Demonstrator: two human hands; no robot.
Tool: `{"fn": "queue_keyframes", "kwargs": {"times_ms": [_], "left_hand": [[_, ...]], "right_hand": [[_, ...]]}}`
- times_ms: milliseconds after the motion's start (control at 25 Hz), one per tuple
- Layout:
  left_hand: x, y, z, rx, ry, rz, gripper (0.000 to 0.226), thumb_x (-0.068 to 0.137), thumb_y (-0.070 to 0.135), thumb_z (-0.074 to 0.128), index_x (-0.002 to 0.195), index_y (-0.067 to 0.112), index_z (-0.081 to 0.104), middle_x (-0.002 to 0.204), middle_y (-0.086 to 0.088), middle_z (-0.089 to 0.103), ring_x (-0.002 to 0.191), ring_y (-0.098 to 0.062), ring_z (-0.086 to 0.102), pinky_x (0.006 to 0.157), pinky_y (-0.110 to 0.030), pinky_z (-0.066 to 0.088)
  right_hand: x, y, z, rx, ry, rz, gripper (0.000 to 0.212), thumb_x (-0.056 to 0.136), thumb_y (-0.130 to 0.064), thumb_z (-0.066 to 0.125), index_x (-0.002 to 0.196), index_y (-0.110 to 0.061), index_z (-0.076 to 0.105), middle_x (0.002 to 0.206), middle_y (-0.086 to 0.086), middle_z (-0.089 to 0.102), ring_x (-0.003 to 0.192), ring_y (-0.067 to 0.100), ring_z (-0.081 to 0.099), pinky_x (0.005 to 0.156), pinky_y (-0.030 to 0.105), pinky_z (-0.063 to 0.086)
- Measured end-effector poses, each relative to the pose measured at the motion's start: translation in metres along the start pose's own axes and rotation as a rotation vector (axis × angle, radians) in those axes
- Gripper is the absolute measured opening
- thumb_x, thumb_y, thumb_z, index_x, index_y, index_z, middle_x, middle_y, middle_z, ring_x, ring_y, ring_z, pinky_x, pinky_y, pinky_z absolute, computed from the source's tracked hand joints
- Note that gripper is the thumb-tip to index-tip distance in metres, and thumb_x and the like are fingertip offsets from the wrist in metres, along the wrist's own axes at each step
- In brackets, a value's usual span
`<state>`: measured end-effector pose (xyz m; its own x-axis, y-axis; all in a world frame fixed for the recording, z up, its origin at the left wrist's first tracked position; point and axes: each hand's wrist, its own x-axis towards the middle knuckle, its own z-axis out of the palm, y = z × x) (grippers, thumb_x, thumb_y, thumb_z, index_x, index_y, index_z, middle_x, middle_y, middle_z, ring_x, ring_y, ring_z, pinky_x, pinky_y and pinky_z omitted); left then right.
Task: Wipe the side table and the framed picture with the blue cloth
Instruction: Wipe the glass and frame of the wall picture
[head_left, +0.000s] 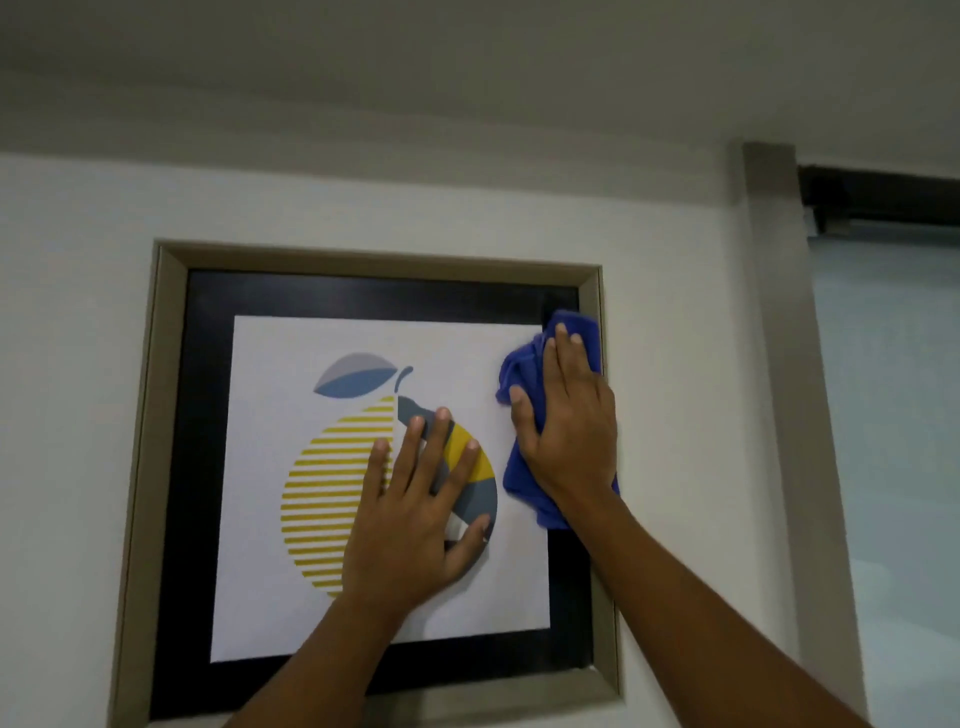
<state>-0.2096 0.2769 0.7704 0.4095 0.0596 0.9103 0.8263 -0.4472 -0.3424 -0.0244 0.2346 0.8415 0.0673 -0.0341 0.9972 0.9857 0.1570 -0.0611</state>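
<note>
framed picture hangs on a white wall, with a beige frame, a black mat and a white print of a striped yellow fruit with a blue leaf. bare wall lies to its left and above it; on the right only a narrow strip of wall stays before a grey pillar. blue cloth is bunched at the upper right corner of the picture, over the mat and touching the frame's right edge. right hand lies flat on the cloth, fingers pointing up, pressing it to the glass. left hand rests open on the fruit, fingers spread, holding nothing. the frame's bottom left corner is cut off, and the side table is perhaps below the view.
</note>
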Motion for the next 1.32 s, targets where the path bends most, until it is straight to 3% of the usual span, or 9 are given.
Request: {"fn": "queue_keyframes", "kwargs": {"times_ms": [160, 240, 400, 600, 720, 800, 1040, 1160, 1320], "left_hand": [[0.001, 0.000, -0.003, 0.043, -0.037, -0.002, 0.076, 0.096, 0.064, 0.030, 0.158, 0.020, 0.025, 0.168, -0.015, 0.011, 0.155, -0.034, 0.006, 0.123, -0.058, 0.011], [-0.001, 0.001, -0.005, 0.049, -0.054, -0.011, 0.076, 0.096, 0.063, 0.032, 0.158, 0.020, 0.027, 0.168, -0.015, 0.012, 0.155, -0.034, 0.008, 0.123, -0.058, 0.012], [-0.002, -0.002, -0.003, -0.003, -0.050, -0.009, 0.075, 0.096, 0.064, 0.034, 0.157, 0.022, 0.028, 0.168, -0.013, 0.013, 0.155, -0.033, 0.009, 0.123, -0.057, 0.012], [-0.003, -0.003, 0.004, -0.017, -0.015, -0.006, 0.073, 0.094, 0.064, 0.040, 0.155, 0.023, 0.034, 0.169, -0.009, 0.015, 0.155, -0.031, 0.013, 0.123, -0.053, 0.010], [0.000, -0.003, 0.008, 0.029, -0.016, 0.001, 0.076, 0.094, 0.065, 0.039, 0.156, 0.022, 0.032, 0.169, -0.009, 0.014, 0.155, -0.032, 0.012, 0.123, -0.053, 0.008], [0.000, -0.002, 0.006, 0.031, -0.021, 0.000, 0.076, 0.094, 0.066, 0.037, 0.156, 0.022, 0.031, 0.169, -0.010, 0.015, 0.155, -0.033, 0.012, 0.122, -0.054, 0.010], [0.002, 0.000, -0.002, 0.041, -0.027, -0.005, 0.074, 0.095, 0.066, 0.031, 0.153, 0.021, 0.037, 0.165, -0.013, 0.022, 0.152, -0.034, 0.015, 0.117, -0.055, 0.019], [0.000, -0.001, 0.001, 0.040, -0.012, -0.005, 0.075, 0.094, 0.067, 0.032, 0.154, 0.021, 0.036, 0.165, -0.013, 0.022, 0.153, -0.034, 0.015, 0.119, -0.054, 0.016], [0.000, -0.002, 0.000, 0.029, 0.033, 0.008, 0.072, 0.094, 0.060, 0.041, 0.154, 0.021, 0.038, 0.167, -0.013, 0.019, 0.155, -0.032, 0.014, 0.122, -0.054, 0.011]], "right_hand": [[-0.141, 0.005, -0.012, -0.018, -0.122, -0.017, 0.072, 0.098, -0.047, 0.044, 0.150, 0.001, 0.033, 0.162, 0.010, 0.025, 0.148, 0.026, 0.025, 0.117, 0.033, 0.026], [-0.163, 0.006, -0.019, -0.020, -0.175, -0.039, 0.075, 0.098, -0.053, 0.040, 0.149, 0.001, 0.034, 0.162, 0.009, 0.023, 0.149, 0.025, 0.024, 0.115, 0.033, 0.028], [-0.078, 0.007, -0.007, -0.055, -0.149, -0.089, 0.078, 0.100, -0.059, 0.032, 0.152, -0.001, 0.029, 0.163, 0.010, 0.021, 0.150, 0.021, 0.018, 0.116, 0.025, 0.016], [0.060, -0.002, 0.001, -0.059, 0.000, -0.102, 0.073, 0.095, -0.057, 0.037, 0.149, -0.007, 0.039, 0.162, 0.008, 0.024, 0.144, 0.027, 0.029, 0.106, 0.038, 0.033], [0.048, -0.004, 0.004, -0.008, 0.069, -0.046, 0.070, 0.094, -0.053, 0.041, 0.147, -0.007, 0.042, 0.156, 0.010, 0.036, 0.138, 0.031, 0.040, 0.106, 0.042, 0.038], [-0.005, -0.002, 0.004, 0.006, 0.022, 0.004, 0.073, 0.094, -0.054, 0.043, 0.148, -0.006, 0.039, 0.155, 0.010, 0.038, 0.138, 0.030, 0.041, 0.107, 0.041, 0.039], [-0.144, 0.013, -0.010, -0.202, -0.182, -0.129, 0.084, 0.093, -0.071, 0.026, 0.138, -0.001, 0.039, 0.147, 0.013, 0.036, 0.129, 0.034, 0.040, 0.115, 0.036, 0.021], [-0.102, 0.007, -0.011, -0.146, -0.221, -0.113, 0.086, 0.093, -0.070, 0.032, 0.147, -0.003, 0.035, 0.154, 0.013, 0.036, 0.137, 0.034, 0.041, 0.113, 0.039, 0.030], [0.026, -0.003, -0.015, -0.068, -0.148, -0.087, 0.080, 0.095, -0.053, 0.051, 0.152, -0.003, 0.028, 0.159, 0.015, 0.029, 0.145, 0.032, 0.031, 0.113, 0.040, 0.032]]}}
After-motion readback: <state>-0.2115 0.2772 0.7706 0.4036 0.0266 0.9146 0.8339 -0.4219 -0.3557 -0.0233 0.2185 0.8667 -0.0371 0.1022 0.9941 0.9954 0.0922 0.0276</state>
